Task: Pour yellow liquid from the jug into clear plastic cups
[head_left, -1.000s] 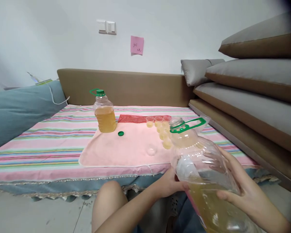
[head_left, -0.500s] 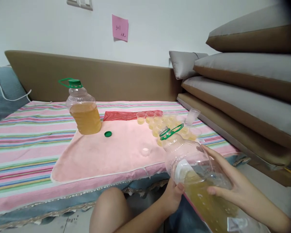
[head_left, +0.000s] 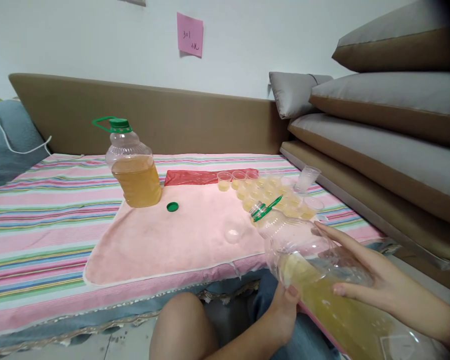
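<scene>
A large clear bottle (head_left: 322, 300) of yellow liquid lies tilted across my lap, its uncapped mouth with a green ring pointing up and left. My left hand (head_left: 285, 312) supports it from below near the shoulder, and my right hand (head_left: 375, 275) grips its upper side. Just left of the bottle's mouth, an empty-looking clear cup (head_left: 232, 235) stands on the pink cloth (head_left: 153, 240). Behind the mouth are several small cups (head_left: 273, 190) holding yellow liquid. A green cap (head_left: 172, 206) lies on the cloth.
A second large bottle (head_left: 138, 180), capped and partly full, stands at the left. A red plastic sheet (head_left: 191, 177) lies behind the cloth. Stacked clear cups (head_left: 307, 179) lean at the right, near a pile of grey cushions (head_left: 390, 130). My knee (head_left: 183, 325) is below the bed edge.
The held bottle sits slightly further right and lower in view, tilted a bit more, with its liquid further towards the shoulder. Both hands have moved along with it. The view has shifted slightly.
</scene>
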Action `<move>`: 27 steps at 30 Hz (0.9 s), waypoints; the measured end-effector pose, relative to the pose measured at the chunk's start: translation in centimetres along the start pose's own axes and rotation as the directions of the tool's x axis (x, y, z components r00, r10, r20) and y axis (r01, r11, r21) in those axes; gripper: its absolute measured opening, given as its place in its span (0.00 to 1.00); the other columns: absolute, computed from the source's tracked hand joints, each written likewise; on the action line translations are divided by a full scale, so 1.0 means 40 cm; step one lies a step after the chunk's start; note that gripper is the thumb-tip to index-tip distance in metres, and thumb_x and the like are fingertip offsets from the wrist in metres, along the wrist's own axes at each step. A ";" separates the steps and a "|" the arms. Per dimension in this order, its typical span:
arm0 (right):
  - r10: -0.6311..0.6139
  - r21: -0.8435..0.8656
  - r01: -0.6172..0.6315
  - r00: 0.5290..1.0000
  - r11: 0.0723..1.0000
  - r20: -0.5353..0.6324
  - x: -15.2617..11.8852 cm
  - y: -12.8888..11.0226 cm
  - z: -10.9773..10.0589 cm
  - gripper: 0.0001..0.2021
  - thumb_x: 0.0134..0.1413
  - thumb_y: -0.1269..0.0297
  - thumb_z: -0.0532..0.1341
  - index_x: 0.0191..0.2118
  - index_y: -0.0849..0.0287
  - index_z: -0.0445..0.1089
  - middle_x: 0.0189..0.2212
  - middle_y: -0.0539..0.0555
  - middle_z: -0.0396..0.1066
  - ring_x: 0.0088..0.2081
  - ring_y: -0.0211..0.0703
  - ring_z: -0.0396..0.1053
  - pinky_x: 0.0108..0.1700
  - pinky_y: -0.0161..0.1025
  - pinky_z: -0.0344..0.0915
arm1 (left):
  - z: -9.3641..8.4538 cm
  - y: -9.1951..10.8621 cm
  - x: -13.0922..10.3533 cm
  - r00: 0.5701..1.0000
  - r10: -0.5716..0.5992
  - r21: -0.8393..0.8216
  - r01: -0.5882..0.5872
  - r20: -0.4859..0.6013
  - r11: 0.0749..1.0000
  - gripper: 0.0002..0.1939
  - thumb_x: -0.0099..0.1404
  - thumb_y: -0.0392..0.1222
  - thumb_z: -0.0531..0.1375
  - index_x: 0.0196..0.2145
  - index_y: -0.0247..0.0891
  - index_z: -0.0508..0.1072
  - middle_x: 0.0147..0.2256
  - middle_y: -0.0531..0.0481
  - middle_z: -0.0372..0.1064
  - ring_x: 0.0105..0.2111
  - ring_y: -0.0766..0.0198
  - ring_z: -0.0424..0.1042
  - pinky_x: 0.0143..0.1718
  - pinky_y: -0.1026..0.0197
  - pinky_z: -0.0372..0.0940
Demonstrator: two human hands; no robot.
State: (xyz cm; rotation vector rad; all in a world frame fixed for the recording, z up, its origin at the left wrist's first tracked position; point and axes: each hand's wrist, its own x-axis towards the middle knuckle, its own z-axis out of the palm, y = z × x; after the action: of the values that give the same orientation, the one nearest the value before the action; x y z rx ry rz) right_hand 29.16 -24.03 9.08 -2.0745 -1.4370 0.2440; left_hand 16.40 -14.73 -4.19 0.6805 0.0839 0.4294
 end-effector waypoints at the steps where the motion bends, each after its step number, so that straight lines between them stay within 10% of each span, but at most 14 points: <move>1: 0.005 -0.009 -0.005 1.000 1.000 0.002 0.001 -0.001 -0.002 0.40 0.49 0.45 0.66 0.66 0.36 0.51 0.67 0.53 0.57 0.65 0.59 0.56 0.60 0.58 0.59 | -0.002 -0.004 0.000 1.000 -0.014 -0.004 0.014 0.020 1.000 0.49 0.43 0.76 0.62 0.53 0.37 0.72 0.51 0.35 0.71 0.57 0.39 0.66 0.62 0.39 0.54; 9: 0.032 -0.034 -0.032 0.999 0.999 -0.003 0.008 0.001 -0.008 0.40 0.47 0.44 0.66 0.65 0.35 0.54 0.65 0.50 0.60 0.63 0.57 0.61 0.55 0.47 0.69 | 0.002 -0.016 -0.005 0.999 -0.037 -0.084 0.039 0.024 0.996 0.47 0.45 0.75 0.62 0.53 0.37 0.73 0.52 0.35 0.71 0.58 0.38 0.64 0.59 0.39 0.58; 27: 0.246 -0.068 -0.236 0.937 0.969 0.250 0.076 -0.071 -0.037 0.49 0.41 0.36 0.65 0.68 0.51 0.53 0.68 0.53 0.54 0.67 0.57 0.52 0.66 0.52 0.49 | 0.029 -0.002 -0.023 0.997 -0.074 -0.223 0.079 0.031 0.972 0.47 0.45 0.76 0.61 0.53 0.38 0.74 0.57 0.37 0.68 0.57 0.39 0.66 0.57 0.39 0.61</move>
State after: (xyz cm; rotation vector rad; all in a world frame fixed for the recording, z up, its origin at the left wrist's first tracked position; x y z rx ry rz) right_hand 28.82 -21.15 12.43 -2.3179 -1.3346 0.6096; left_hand 15.84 -15.84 -3.40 0.4581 0.0393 0.3502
